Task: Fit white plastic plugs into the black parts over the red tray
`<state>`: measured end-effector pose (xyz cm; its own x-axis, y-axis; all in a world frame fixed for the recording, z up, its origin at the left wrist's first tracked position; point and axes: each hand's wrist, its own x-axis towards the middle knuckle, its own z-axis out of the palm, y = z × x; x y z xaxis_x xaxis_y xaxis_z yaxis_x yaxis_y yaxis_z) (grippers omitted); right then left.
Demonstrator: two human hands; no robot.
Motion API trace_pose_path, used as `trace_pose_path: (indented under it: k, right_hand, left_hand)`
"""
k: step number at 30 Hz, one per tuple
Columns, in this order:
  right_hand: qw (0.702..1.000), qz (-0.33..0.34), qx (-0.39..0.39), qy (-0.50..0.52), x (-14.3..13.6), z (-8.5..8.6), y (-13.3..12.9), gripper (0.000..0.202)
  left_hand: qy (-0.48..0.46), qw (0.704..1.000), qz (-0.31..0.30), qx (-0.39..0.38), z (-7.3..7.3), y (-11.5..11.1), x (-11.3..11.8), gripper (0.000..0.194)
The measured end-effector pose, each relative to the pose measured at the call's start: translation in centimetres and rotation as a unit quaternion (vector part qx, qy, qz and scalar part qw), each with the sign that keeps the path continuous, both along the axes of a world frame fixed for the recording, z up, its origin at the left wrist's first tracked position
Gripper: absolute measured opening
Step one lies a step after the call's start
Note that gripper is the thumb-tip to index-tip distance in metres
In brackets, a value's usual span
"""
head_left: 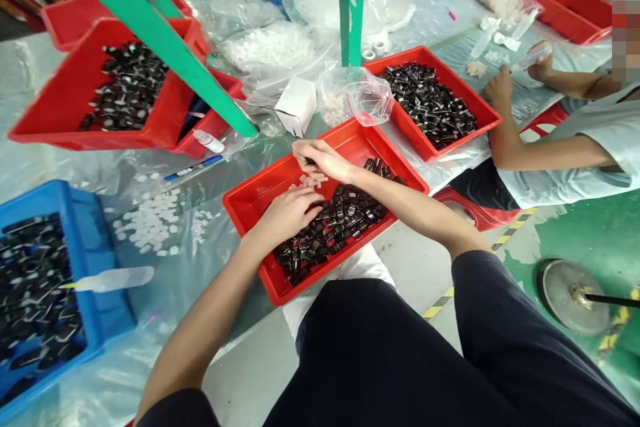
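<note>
A red tray [240, 197] lies in front of me, tilted in the view, with many small shiny black plastic pieces [345, 207] along its near side. A small heap of pale pinkish-white pieces [313, 180] lies between my hands. My left hand [293, 213] rests low over the tray, palm down, its fingers extended beside the pale heap and its thumb apart over the black pieces. Above the tray's far side, my right hand [323, 159] has its fingers curled in; a dark spot shows within them, but what they hold is hidden.
Left of the tray are loose white pieces [150, 220], a blue marker [194, 167], a blue bin [95, 233] and a squeeze bottle [120, 279]. Red bins [170, 113] and a white box [296, 107] stand behind. Green posts [351, 7] rise nearby. A co-worker's hands [500, 87] are at right.
</note>
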<state>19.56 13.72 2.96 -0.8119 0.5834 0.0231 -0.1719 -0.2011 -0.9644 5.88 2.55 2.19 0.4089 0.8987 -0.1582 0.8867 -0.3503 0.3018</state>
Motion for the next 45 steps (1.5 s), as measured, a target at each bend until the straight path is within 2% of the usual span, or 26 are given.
trace_pose_path:
  k: [3, 7, 9, 11, 14, 16, 20, 23, 26, 30, 34, 36, 40, 45]
  right_hand:
    - [0.999, 0.016, -0.027, 0.008, 0.0, 0.1, -0.2, 0.026]
    - [0.998, 0.026, -0.056, 0.016, 0.3, 0.5, -0.3, 0.021]
    - [0.997, 0.020, -0.066, 0.025, 0.3, 0.6, -0.1, 0.018]
    - [0.997, 0.011, -0.071, 0.040, 0.2, 0.5, 0.1, 0.015]
    - [0.997, 0.003, -0.063, 0.048, 0.0, 0.2, 0.4, 0.015]
    - [0.998, 0.008, -0.045, 0.031, -0.1, 0.0, 0.5, 0.016]
    - [1.000, 0.023, 0.013, -0.014, 0.1, -0.2, 0.4, 0.020]
    - [0.996, 0.023, 0.081, -0.026, 0.2, -0.5, 0.4, 0.031]
    - [0.988, 0.026, 0.154, -0.021, -0.1, -1.1, 0.5, 0.031]
    - [0.982, -0.002, 0.190, -0.015, -0.6, -1.8, 0.9, 0.025]
    - [0.977, -0.049, 0.205, -0.018, -0.7, -2.0, 1.1, 0.021]
    - [0.976, -0.059, 0.208, -0.025, -0.6, -1.9, 1.1, 0.023]
    - [0.975, -0.052, 0.213, -0.029, -0.6, -1.9, 1.0, 0.025]
    - [0.978, -0.058, 0.194, -0.046, -0.8, -1.8, 0.8, 0.024]
  left_hand:
    - [0.037, 0.999, -0.031, 0.009, -0.2, 0.3, 0.6, 0.031]
    - [0.047, 0.999, -0.025, 0.004, 0.4, 0.3, 0.7, 0.022]
    - [-0.008, 1.000, -0.001, -0.015, 1.2, 0.0, 0.5, 0.025]
    - [-0.124, 0.991, 0.026, -0.043, 2.1, -0.5, 0.2, 0.031]
    - [-0.312, 0.947, 0.072, -0.031, 3.3, -0.9, -0.3, 0.034]
    - [-0.385, 0.912, 0.131, 0.045, 3.6, -0.6, -0.6, 0.033]
    - [-0.408, 0.848, 0.267, 0.206, 2.5, 1.3, -1.6, 0.028]
    - [-0.398, 0.827, 0.316, 0.242, 1.2, 2.4, -2.7, 0.027]
    - [-0.393, 0.837, 0.314, 0.218, 0.5, 2.5, -3.6, 0.031]
    - [-0.343, 0.871, 0.295, 0.190, 0.6, 1.2, -4.3, 0.036]
    - [-0.189, 0.953, 0.215, 0.103, 1.1, -0.6, -4.0, 0.026]
    - [-0.086, 0.982, 0.162, 0.053, 1.4, -1.4, -3.6, 0.023]
    - [0.071, 0.991, 0.111, 0.024, 1.6, -1.9, -2.7, 0.028]
    - [0.124, 0.987, 0.094, 0.029, 1.1, -1.3, -2.3, 0.028]
